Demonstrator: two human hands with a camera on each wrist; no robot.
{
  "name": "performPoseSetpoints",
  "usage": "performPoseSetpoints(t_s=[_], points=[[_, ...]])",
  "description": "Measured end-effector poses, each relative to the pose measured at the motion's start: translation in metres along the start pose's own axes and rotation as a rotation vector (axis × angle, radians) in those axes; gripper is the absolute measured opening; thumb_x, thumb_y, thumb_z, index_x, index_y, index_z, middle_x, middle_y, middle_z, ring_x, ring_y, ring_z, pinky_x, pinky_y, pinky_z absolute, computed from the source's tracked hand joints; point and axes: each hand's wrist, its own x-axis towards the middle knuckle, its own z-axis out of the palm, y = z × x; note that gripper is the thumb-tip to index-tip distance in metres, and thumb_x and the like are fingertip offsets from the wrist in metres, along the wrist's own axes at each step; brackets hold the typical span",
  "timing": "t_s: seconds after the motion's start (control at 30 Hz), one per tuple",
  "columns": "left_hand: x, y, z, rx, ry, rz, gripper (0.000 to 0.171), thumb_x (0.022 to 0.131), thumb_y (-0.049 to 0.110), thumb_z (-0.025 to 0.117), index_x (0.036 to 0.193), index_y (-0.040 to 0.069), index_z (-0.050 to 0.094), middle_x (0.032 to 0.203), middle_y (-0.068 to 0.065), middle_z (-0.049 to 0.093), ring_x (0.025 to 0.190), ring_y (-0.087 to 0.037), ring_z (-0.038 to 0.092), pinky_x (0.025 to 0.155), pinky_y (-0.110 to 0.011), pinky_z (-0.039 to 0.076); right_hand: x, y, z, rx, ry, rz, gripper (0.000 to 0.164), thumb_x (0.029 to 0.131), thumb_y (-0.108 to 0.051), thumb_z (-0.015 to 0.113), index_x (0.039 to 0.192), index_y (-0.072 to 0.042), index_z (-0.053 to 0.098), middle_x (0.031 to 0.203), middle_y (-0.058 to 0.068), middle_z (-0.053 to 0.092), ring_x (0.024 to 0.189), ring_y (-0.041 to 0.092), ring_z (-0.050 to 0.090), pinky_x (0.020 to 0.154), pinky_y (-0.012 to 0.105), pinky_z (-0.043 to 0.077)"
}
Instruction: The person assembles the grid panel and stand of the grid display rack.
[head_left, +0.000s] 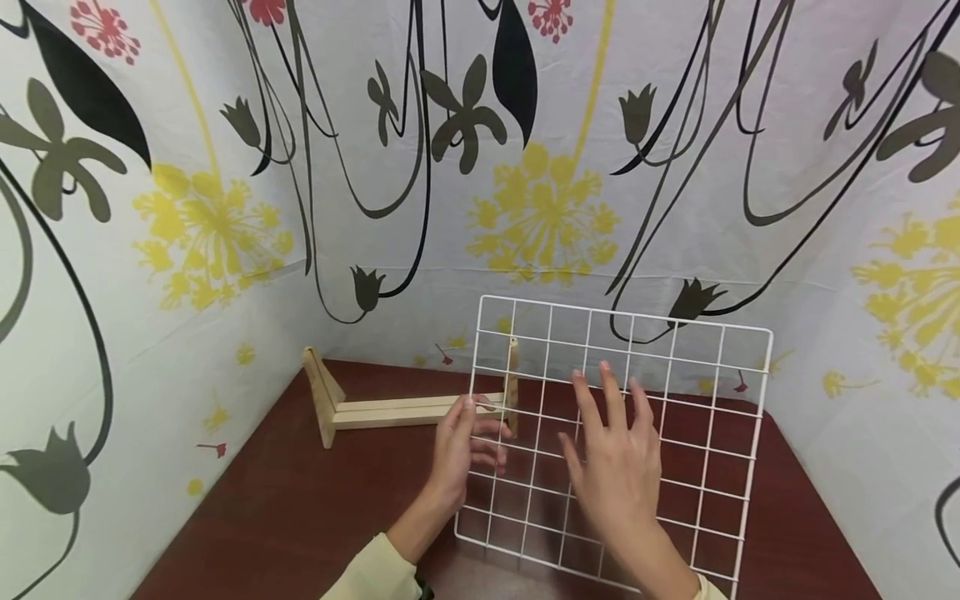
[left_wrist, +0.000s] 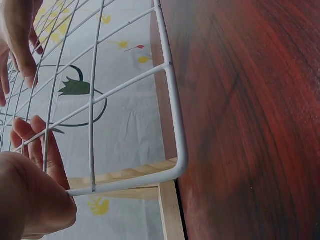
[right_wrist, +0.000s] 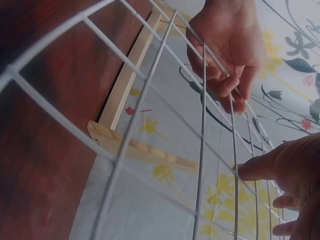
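Observation:
A white wire grid panel (head_left: 551, 305) stands tilted upright over the table. My left hand (head_left: 452, 458) grips its left edge wire, the thumb on the near side and the other fingers reaching through to the far side. In the left wrist view, that hand (left_wrist: 37, 200) holds the edge wire close to a rounded corner of the panel. My right hand (head_left: 624, 471) is in front of the panel's middle with its fingers spread and straight. The right wrist view shows the thumb of this hand (right_wrist: 295, 175) right at a wire.
Behind the panel, a pale wooden stand (head_left: 412, 410) with two upright ends and a long crossbar rests on the dark red-brown table (head_left: 300, 500). A white curtain (head_left: 420, 242) printed with flowers encloses the back and both sides.

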Motion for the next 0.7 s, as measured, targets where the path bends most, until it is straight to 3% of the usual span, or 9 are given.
performPoseSetpoints(t_s=[0.3,0.5,0.7], points=[[-0.002,-0.001,-0.001,-0.009,0.005,0.016,0.055,0.113,0.052,0.041,0.125,0.000,0.056,0.098,-0.033,0.076,0.054,-0.018,0.071,0.055,-0.038,0.062,0.011,0.005,0.004,0.011,0.053,-0.010,0.080,0.067,-0.017,0.097,0.140,-0.020,0.065,0.134,0.015,0.064,0.123,0.051,0.054,0.079,0.062,0.059],[0.000,-0.005,-0.001,-0.006,-0.008,0.028,0.050,0.114,0.049,0.041,0.116,0.002,0.060,0.103,-0.037,0.075,0.060,-0.022,0.075,0.066,-0.059,0.064,0.015,0.010,0.010,0.025,0.067,-0.002,0.075,0.062,-0.011,0.096,0.131,-0.020,0.069,0.120,0.014,0.067,0.117,0.052,0.056,0.062,0.060,0.060],[0.001,-0.007,-0.002,-0.011,-0.044,0.043,0.044,0.115,0.045,0.040,0.103,0.006,0.059,0.106,-0.041,0.073,0.064,-0.022,0.078,0.077,-0.078,0.054,0.018,0.013,0.014,0.029,0.065,0.003,0.068,0.063,-0.011,0.092,0.127,-0.018,0.069,0.117,0.014,0.068,0.115,0.051,0.056,0.053,0.057,0.057]])
